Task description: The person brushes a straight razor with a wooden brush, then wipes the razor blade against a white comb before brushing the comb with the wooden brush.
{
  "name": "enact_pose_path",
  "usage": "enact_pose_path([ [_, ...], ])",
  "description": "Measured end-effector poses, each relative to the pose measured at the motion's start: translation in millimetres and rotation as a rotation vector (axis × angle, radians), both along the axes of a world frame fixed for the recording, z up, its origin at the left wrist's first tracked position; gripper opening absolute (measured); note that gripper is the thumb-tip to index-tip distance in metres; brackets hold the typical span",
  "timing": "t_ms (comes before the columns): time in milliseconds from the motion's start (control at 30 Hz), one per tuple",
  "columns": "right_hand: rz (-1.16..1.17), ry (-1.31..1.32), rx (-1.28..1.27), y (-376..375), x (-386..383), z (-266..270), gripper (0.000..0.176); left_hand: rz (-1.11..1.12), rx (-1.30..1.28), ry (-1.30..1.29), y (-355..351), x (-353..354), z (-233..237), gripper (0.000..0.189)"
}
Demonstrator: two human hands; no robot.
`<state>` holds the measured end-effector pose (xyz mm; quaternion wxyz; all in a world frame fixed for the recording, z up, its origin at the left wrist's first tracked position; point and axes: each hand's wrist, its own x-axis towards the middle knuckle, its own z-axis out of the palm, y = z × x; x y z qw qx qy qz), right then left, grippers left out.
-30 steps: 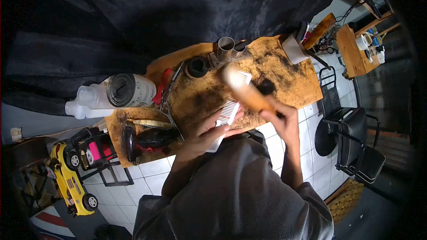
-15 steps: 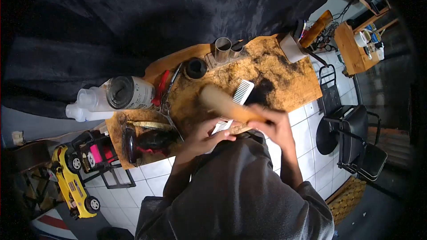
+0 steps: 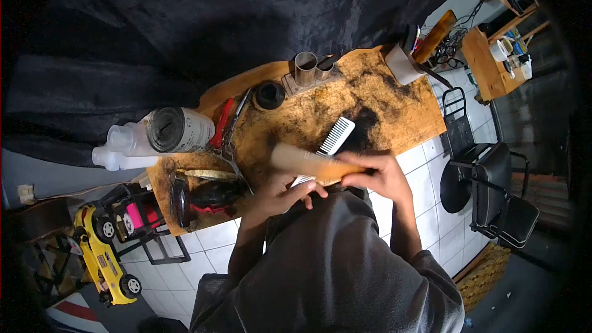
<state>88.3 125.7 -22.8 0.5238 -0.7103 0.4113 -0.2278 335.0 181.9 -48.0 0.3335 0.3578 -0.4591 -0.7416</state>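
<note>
Gripping the orange handle of a brush [image 3: 311, 163] with the right hand [image 3: 383, 176], the person bends over the wooden surface [image 3: 401, 102], as the head view shows. The left hand [image 3: 277, 197] is closed around the near end of a white comb [image 3: 337, 136], whose toothed far end points up and away over the wood. From where I stand, the two hands are apart, each clamped on its own item. The brush lies across the comb's middle, its pale end blurred and reaching above the left hand; whether brush and comb touch, I can't tell.

Dark hair clippings [image 3: 364, 124] lie scattered over the wood just past the comb. Farther back sit a round black pot [image 3: 269, 95] and two metal cups [image 3: 305, 68], one larger than the other. Over on the left is a big tin [image 3: 180, 130] beside clear plastic bottles [image 3: 125, 139], with a red-handled tool [image 3: 221, 124] to its right. At the far right corner, a pale container [image 3: 403, 66] holds upright items.
</note>
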Motion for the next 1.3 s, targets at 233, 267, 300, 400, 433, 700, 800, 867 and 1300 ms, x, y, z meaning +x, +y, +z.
enact_pose_path([
  [233,-0.657,0.062,-0.202,-22,-3,10,0.048,-0.108,0.078,0.045,1,10,9,0.035],
  [267,-0.632,-0.067,-0.148,-21,-4,4,0.050,-0.133,0.066,0.051,0,7,12,0.035],
  [300,-0.605,-0.195,-0.096,-20,-4,1,0.053,-0.171,0.062,0.037,1,5,10,0.035],
  [400,-0.485,-0.373,0.165,-12,3,-3,0.049,-0.347,0.085,0.061,-4,2,2,0.039],
  [433,-0.433,-0.344,0.253,-10,4,0,0.045,-0.287,0.106,0.087,-4,0,6,0.042],
  [700,-0.561,-0.446,0.110,-16,15,-2,0.038,0.335,0.261,0.885,8,11,-16,0.083],
  [800,-0.572,-0.450,0.089,-15,27,-2,0.041,0.597,0.038,0.279,14,4,-23,0.045],
  [867,-0.539,-0.438,0.105,-11,35,-2,0.043,0.637,-0.005,0.094,18,-12,-24,0.028],
  [1300,-0.209,0.040,0.090,6,12,16,0.046,1.051,-0.144,0.291,2,-12,0,0.019],
])
